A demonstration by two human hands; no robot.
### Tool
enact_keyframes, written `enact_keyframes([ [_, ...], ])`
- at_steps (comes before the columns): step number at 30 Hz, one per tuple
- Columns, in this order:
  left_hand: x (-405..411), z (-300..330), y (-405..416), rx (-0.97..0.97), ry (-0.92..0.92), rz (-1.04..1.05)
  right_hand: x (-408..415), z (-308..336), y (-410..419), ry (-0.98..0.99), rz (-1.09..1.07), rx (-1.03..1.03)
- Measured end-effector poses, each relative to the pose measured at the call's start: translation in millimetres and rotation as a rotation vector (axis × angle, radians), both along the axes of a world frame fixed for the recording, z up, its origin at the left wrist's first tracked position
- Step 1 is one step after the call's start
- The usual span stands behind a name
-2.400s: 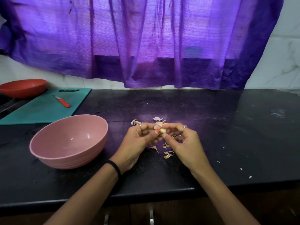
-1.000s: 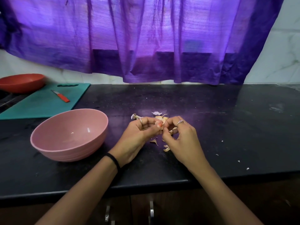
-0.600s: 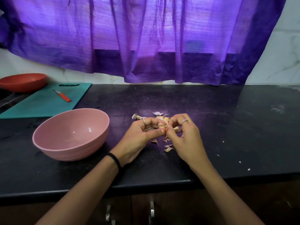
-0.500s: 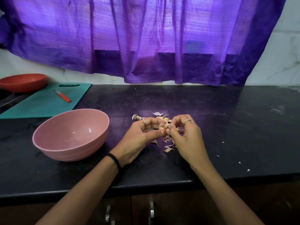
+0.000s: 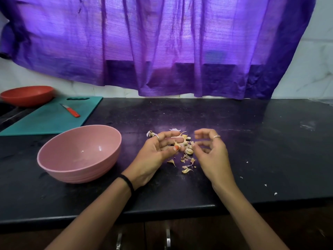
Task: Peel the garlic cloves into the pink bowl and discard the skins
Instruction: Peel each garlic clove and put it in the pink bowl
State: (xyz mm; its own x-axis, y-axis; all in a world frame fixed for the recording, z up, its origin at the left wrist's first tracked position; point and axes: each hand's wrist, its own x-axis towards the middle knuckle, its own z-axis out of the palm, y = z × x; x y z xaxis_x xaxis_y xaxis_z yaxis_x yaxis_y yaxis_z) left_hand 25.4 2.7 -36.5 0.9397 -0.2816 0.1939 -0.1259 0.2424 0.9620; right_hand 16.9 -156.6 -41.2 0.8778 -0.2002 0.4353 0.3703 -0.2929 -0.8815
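papery tan skins [image 5: 187, 165] lie loose on the black surface [image 5: 261, 159] between your hands, and the clove [image 5: 189, 151] you seem to be working on sits among them, just off your left thumb tip. your left hand [image 5: 155, 154] is half curled; whether it pinches the small pale piece at its fingertips i cannot tell. your right hand [image 5: 210, 152] is blurred, fingers loosely curled, holding nothing that shows. the bowl [image 5: 79, 154] stands to the left, well within reach, and looks to have no clove in it, so the task is probably early. to peel well, pin the clove at one end with the left thumb and forefinger, catch a lifted edge of skin with a right nail, and strip along the length rather than across; short tears leave flakes stuck on. drop the bare clove in the bowl at once so it does not get lost in the litter. the clove looks oval, lying flat, its long axis running roughly toward you and away, but which end is the tip is too small to tell.
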Motion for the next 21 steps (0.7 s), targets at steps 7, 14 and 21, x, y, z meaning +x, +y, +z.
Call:
enact_keyframes([
  [7, 0.4, 2.9, 0.8, -0.112, 0.096, -0.077, -5.5, 4.1, 5.8, -0.035, 0.153, -0.096],
  [14, 0.3, 2.2, 0.7, -0.16, 0.126, -0.031, -3.4, -1.1, 8.5, -0.056, 0.109, -0.184],
  [21, 0.3, 3.1, -0.4, -0.095, 0.128, 0.02, -4.5, -1.4, 11.0, -0.103, 0.096, -0.23],
])
